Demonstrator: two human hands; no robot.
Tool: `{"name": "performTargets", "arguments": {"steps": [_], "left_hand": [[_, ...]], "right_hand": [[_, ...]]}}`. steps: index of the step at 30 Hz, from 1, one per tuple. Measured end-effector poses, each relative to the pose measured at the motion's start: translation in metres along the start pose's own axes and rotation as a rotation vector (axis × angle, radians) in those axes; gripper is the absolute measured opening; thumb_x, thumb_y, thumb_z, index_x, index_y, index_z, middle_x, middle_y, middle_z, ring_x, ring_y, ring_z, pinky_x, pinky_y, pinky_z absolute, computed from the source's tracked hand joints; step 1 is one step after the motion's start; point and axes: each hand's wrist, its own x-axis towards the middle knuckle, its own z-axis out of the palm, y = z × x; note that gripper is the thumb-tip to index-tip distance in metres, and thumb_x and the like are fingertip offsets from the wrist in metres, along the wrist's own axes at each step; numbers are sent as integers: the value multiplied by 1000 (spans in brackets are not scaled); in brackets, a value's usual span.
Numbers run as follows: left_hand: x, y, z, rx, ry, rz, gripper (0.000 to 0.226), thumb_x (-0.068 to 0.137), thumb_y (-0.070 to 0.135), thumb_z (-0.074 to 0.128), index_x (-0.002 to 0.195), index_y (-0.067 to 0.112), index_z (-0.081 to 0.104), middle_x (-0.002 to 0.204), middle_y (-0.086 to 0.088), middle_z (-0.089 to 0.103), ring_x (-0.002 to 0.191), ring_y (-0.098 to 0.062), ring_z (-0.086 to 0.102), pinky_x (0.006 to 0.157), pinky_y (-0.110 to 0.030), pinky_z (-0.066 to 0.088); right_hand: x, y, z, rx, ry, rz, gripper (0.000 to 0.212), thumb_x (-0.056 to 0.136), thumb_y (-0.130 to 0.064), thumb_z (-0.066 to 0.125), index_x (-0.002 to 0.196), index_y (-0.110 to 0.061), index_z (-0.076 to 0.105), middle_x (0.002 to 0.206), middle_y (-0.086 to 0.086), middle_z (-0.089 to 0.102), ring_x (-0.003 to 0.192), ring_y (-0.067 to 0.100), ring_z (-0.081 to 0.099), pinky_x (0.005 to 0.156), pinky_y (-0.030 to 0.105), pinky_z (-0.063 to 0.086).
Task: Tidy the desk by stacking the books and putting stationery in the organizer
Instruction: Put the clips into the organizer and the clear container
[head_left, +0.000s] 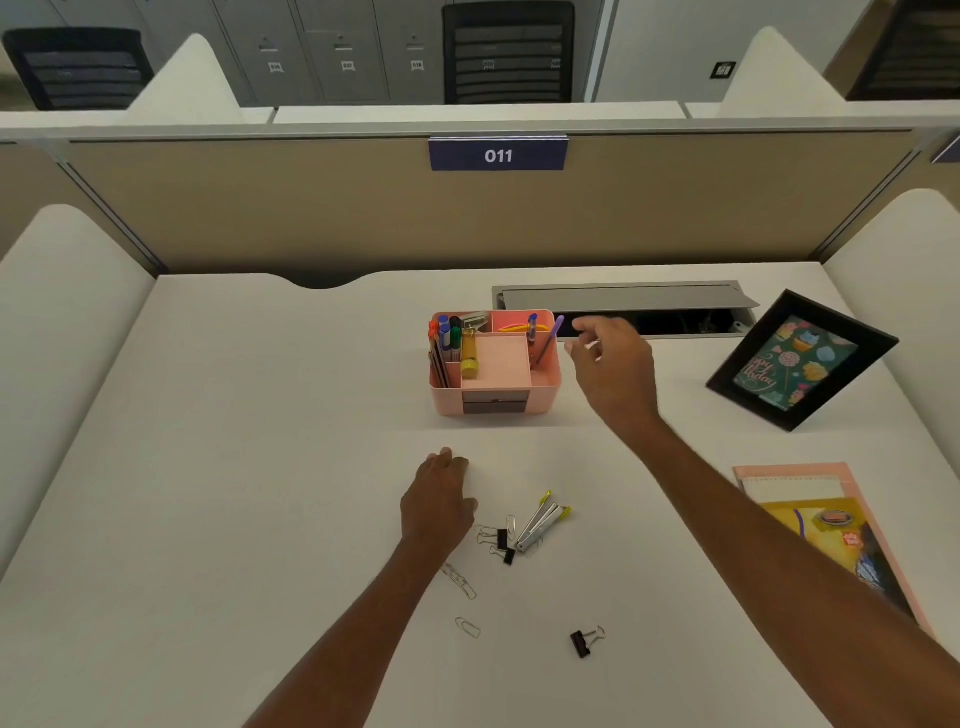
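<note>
Organizer (496, 387) pen (549, 343) could topple if loose-fingered, empty right hand (615, 366) brushes it; left hand (439, 501) fingers unreadable.

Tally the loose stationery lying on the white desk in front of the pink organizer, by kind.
Black metal binder clips: 3
Silver wire paper clips: about 4; two seem linked
Silver stapler with yellow ends: 1
Total: about 8
</note>
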Motion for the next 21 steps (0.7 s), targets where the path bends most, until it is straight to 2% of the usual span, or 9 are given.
{"name": "performTargets", "arguments": {"steps": [3, 6, 9, 15, 17, 19, 21], "left_hand": [[0, 1, 1, -61, -6, -22, 55, 98, 36, 66, 149, 21, 50, 166, -1, 36, 155, -21, 28, 115, -44, 43], [-6, 10, 6, -92, 28, 2, 47, 98, 39, 63, 141, 21, 57, 148, -1, 52, 142, -22, 41, 109, -40, 44], [-18, 29, 14, -122, 35, 64, 43, 98, 42, 64, 137, 23, 60, 136, 0, 59, 131, -22, 49, 104, -39, 45], [-31, 63, 30, -50, 5, 124, 50, 92, 51, 68, 134, 24, 62, 126, -1, 62, 122, -23, 54, 98, -38, 47], [-31, 68, 35, -22, -14, 116, 51, 89, 53, 71, 129, 23, 64, 122, -1, 62, 118, -24, 55, 93, -38, 48], [-31, 71, 40, -1, -29, 121, 47, 88, 52, 71, 124, 22, 64, 118, -2, 62, 115, -24, 55, 90, -36, 46], [-31, 72, 45, 5, -35, 128, 40, 90, 46, 69, 120, 21, 63, 117, -2, 60, 114, -25, 55, 88, -36, 46]], "right_hand": [[-39, 1, -7, 53, -53, -36, 21, 91, -18, 75, 113, -19, 75, 95, -3, 67, 75, 10, 62, 73, 26, 53], [-76, 9, -9, 125, -151, 34, 19, 89, -15, 77, 107, -20, 77, 94, -6, 68, 77, 8, 64, 76, 22, 53], [-109, 22, -7, 162, -256, 143, 16, 88, -16, 78, 103, -21, 78, 94, -10, 70, 79, 5, 65, 75, 19, 52], [-154, 51, 1, 140, -413, 273, 19, 85, -14, 81, 102, -22, 78, 90, -10, 71, 81, 3, 66, 79, 22, 51], [-163, 56, 2, 125, -458, 306, 21, 85, -13, 82, 104, -21, 77, 91, -10, 70, 81, 2, 65, 79, 18, 50], [-170, 59, 3, 123, -477, 329, 21, 86, -13, 81, 106, -19, 78, 90, -12, 69, 81, 0, 65, 77, 12, 48], [-174, 61, 5, 127, -474, 349, 19, 87, -12, 80, 105, -17, 79, 89, -12, 70, 82, 4, 66, 79, 16, 50]]}}
